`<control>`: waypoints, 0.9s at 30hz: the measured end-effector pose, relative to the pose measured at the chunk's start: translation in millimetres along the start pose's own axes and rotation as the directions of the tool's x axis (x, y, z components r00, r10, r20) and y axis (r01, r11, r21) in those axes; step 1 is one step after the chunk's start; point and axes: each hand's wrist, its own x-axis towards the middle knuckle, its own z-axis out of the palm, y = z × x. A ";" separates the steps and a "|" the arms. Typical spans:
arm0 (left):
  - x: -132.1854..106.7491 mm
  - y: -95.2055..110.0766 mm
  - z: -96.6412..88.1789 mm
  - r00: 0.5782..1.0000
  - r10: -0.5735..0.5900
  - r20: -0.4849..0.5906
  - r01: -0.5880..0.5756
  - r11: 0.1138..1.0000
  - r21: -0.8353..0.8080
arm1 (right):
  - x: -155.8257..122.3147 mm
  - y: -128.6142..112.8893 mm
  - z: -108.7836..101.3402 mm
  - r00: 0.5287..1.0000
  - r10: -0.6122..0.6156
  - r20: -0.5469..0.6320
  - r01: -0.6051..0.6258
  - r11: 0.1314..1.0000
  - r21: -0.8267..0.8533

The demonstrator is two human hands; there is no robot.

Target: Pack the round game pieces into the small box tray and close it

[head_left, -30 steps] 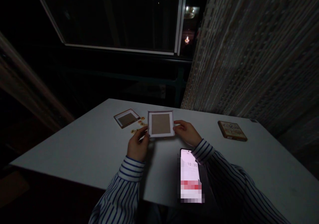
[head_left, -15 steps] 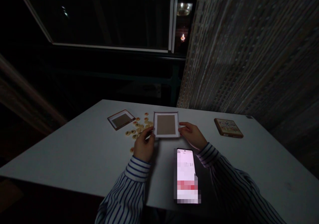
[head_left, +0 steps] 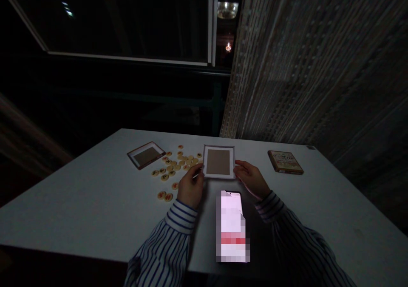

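Between my hands is a shallow square cardboard box half (head_left: 218, 161), its inside facing me, with white walls and a brown-grey bottom. My left hand (head_left: 190, 187) grips its left edge, fingers curled. On the opposite edge, my right hand (head_left: 253, 180) pinches the side near the lower corner. Several round xiangqi pieces (head_left: 172, 168) with red or dark characters lie scattered left of the box half, some partly behind my left hand. A second open box half (head_left: 145, 155) rests tilted in angle at the far left of the pieces.
A lit phone (head_left: 232, 227), its screen blurred out, lies in front of me between my forearms. On the right of the white table (head_left: 95, 206) sits a closed printed box (head_left: 285, 162). A string curtain (head_left: 302, 66) hangs behind, beside a dark window (head_left: 127, 19).
The box half and both hands have shifted right relative to the pieces, so more of the pieces show. My view has turned slightly to the right.
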 end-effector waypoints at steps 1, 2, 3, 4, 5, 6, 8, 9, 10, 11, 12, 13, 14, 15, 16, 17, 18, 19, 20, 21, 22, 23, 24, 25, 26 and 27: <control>-0.3 -0.2 1.8 1.000 -0.003 0.008 0.003 1.000 -0.004 | -0.6 1.3 -1.6 1.000 0.000 -0.004 0.000 1.000 -0.001; -0.6 -0.5 3.6 1.000 -0.002 0.017 0.002 1.000 -0.004 | -1.2 2.5 -3.1 1.000 0.002 -0.012 -0.002 1.000 -0.004; -0.9 -1.1 5.2 1.000 0.001 0.025 -0.001 1.000 -0.002 | -1.9 3.5 -4.6 1.000 0.004 -0.018 -0.004 1.000 -0.008; -1.2 -1.9 6.8 0.999 0.007 0.033 -0.007 1.000 0.004 | -2.7 4.5 -6.1 1.000 0.005 -0.027 -0.005 1.000 -0.015; -1.5 -3.0 8.3 0.999 0.013 0.044 -0.013 1.000 0.013 | -3.5 5.5 -7.4 0.999 0.002 -0.035 -0.003 1.000 -0.027; -1.8 -4.3 9.8 0.998 0.018 0.053 -0.020 0.999 0.026 | -4.4 6.5 -8.7 0.999 -0.003 -0.045 0.001 0.999 -0.044; -2.1 -7.2 12.8 0.997 0.029 0.072 -0.033 0.998 0.053 | -5.8 9.4 -11.2 0.998 -0.007 -0.065 0.002 0.997 -0.079; -2.2 -8.7 14.4 0.996 0.036 0.080 -0.041 0.997 0.067 | -6.3 11.3 -12.4 0.997 -0.006 -0.070 0.000 0.996 -0.090; -2.1 -10.2 16.0 0.995 0.042 0.086 -0.049 0.996 0.081 | -6.6 13.4 -13.6 0.997 -0.005 -0.078 -0.003 0.995 -0.095; -2.0 -11.6 17.5 0.994 0.049 0.093 -0.058 0.994 0.092 | -6.8 15.6 -14.7 0.997 -0.003 -0.083 -0.005 0.995 -0.096; -1.7 -12.9 19.0 0.993 0.055 0.103 -0.065 0.993 0.101 | -6.8 17.8 -15.8 0.996 0.000 -0.088 -0.008 0.995 -0.096; -1.4 -13.9 20.4 0.992 0.059 0.114 -0.071 0.992 0.106 | -6.8 19.8 -16.9 0.996 0.001 -0.093 -0.010 0.995 -0.095; -1.0 -14.7 21.8 0.990 0.062 0.124 -0.076 0.991 0.110 | -6.7 21.5 -17.8 0.995 0.001 -0.100 -0.011 0.995 -0.095; -0.4 -15.3 23.0 0.989 0.062 0.133 -0.078 0.990 0.114 | -6.6 22.9 -18.5 0.994 0.002 -0.109 -0.012 0.995 -0.094; 0.2 -15.7 24.1 0.988 0.062 0.138 -0.078 0.990 0.117 | -6.5 24.0 -19.1 0.993 0.002 -0.117 -0.012 0.996 -0.092; 0.9 -16.0 25.1 0.988 0.061 0.142 -0.078 0.990 0.119 | -6.3 24.9 -19.5 0.992 -0.002 -0.124 -0.009 0.996 -0.089; 1.6 -16.1 26.2 0.988 0.061 0.144 -0.079 0.990 0.120 | -6.2 25.7 -19.7 0.991 -0.008 -0.132 -0.004 0.996 -0.085; 2.3 -16.3 27.1 0.987 0.065 0.145 -0.083 0.989 0.121 | -6.1 26.7 -19.8 0.990 -0.013 -0.140 0.001 0.997 -0.082; 3.1 -16.5 28.2 0.986 0.070 0.149 -0.088 0.988 0.123 | -6.0 27.8 -19.8 0.989 -0.017 -0.149 0.005 0.997 -0.081; 3.8 -16.6 29.2 0.986 0.074 0.151 -0.094 0.987 0.129 | -5.8 29.1 -19.7 0.987 -0.019 -0.159 0.007 0.997 -0.081; 4.6 -16.7 30.3 0.985 0.077 0.153 -0.099 0.985 0.141 | -5.5 30.6 -19.7 0.986 -0.020 -0.168 0.006 0.997 -0.082; 5.4 -16.8 31.5 0.985 0.077 0.155 -0.102 0.982 0.157 | -5.2 32.4 -19.9 0.984 -0.020 -0.176 0.005 0.996 -0.084; 6.2 -16.9 32.8 0.985 0.076 0.157 -0.103 0.980 0.172 | -4.9 34.3 -20.2 0.983 -0.021 -0.183 0.005 0.996 -0.088; 7.1 -16.9 34.2 0.984 0.075 0.162 -0.105 0.977 0.185 | -4.5 36.3 -20.7 0.982 -0.025 -0.188 0.008 0.996 -0.093; 8.2 -16.9 35.6 0.983 0.073 0.167 -0.106 0.975 0.196 | -4.1 38.4 -21.4 0.980 -0.032 -0.195 0.013 0.995 -0.100; 9.3 -17.0 37.2 0.982 0.073 0.173 -0.108 0.973 0.202 | -3.7 40.4 -22.2 0.978 -0.041 -0.204 0.019 0.994 -0.110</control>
